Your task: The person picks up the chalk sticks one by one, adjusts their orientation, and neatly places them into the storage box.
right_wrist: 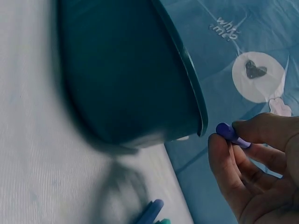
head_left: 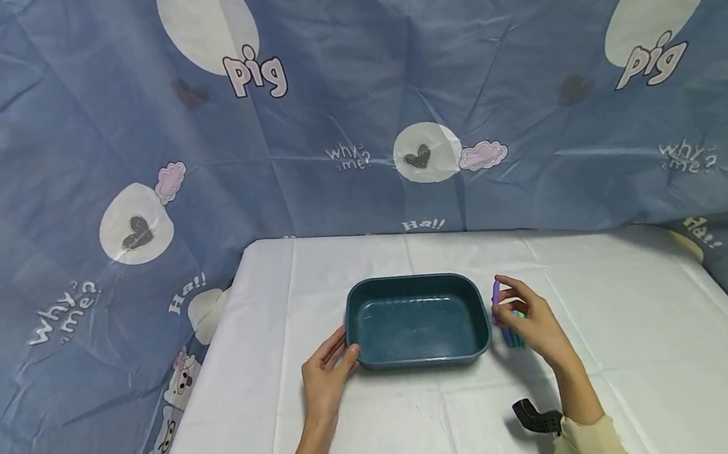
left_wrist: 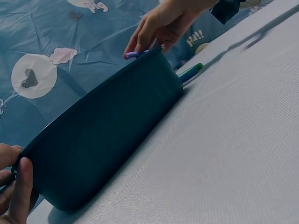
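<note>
The teal rectangular tray (head_left: 415,329) sits on the white tablecloth (head_left: 392,431), open side up, and bare inside. With my left hand (head_left: 327,379) I hold the tray by its near left corner, my thumb against the long near wall and my fingers against the left end. My right hand (head_left: 537,323) is just beside the tray's right end, a little apart from it; there I pinch a purple marker (right_wrist: 226,131) narrowly between thumb and fingertips, the other fingers loosely bent. Partly under that hand, close to the tray's right end, a small cluster of blue and green markers (head_left: 515,337) lies on the cloth; I cannot tell how many. Behind the tray hangs a blue printed curtain (head_left: 324,105) with "pig" lettering.
</note>
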Available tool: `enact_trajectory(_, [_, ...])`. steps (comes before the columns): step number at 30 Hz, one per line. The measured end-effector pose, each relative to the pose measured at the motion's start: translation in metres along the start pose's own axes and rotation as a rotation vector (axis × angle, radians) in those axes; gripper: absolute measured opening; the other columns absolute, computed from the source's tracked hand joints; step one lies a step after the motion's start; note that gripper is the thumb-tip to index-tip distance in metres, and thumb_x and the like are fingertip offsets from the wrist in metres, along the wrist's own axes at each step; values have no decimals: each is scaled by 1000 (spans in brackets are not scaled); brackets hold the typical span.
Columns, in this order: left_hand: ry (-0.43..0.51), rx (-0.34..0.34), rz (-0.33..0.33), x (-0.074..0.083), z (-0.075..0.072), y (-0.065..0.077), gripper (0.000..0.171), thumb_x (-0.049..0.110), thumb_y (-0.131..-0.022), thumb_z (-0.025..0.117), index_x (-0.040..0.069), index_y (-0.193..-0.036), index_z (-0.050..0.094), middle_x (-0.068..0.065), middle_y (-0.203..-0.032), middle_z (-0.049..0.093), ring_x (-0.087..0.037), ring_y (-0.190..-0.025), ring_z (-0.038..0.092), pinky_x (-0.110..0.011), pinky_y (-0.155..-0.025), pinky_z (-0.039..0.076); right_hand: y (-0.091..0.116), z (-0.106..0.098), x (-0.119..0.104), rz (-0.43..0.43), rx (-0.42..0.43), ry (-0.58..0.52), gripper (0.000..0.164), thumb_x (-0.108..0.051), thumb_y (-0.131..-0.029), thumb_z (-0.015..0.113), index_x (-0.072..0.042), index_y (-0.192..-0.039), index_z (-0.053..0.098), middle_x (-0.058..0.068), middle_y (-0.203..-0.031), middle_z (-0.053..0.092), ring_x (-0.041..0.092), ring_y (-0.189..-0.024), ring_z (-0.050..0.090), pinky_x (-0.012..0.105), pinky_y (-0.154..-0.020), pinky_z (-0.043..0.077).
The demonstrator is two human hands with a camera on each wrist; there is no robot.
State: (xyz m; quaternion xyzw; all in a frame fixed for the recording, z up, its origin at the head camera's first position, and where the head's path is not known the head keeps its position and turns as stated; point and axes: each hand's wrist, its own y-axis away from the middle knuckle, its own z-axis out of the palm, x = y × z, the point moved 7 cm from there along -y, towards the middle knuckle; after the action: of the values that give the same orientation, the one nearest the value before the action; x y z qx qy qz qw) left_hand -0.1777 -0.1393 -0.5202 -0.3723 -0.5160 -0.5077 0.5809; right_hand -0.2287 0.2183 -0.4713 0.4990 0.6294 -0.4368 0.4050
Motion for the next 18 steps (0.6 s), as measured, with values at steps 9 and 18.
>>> enact_trajectory(9, [-18,10,12,1,-3,-2,49,11,-78,77,5,-124,61,-17,-126,61,-26,-118,59,-23,-76,57,-5,13,-7,15,-20,-53,56,-6,-89,64,-8,-140,41,20,-106,53,6,-80,64,32,-69,59])
enact_trajectory(18, [-14,-5,42,3,-3,0,50,12,-78,77,3,-124,61,-19,-127,60,-30,-119,58,-23,-77,57,-9,27,-13,6,-57,-91,57,-2,-89,63,-6,-141,40,23,-108,51,5,-81,63,27,-69,59])
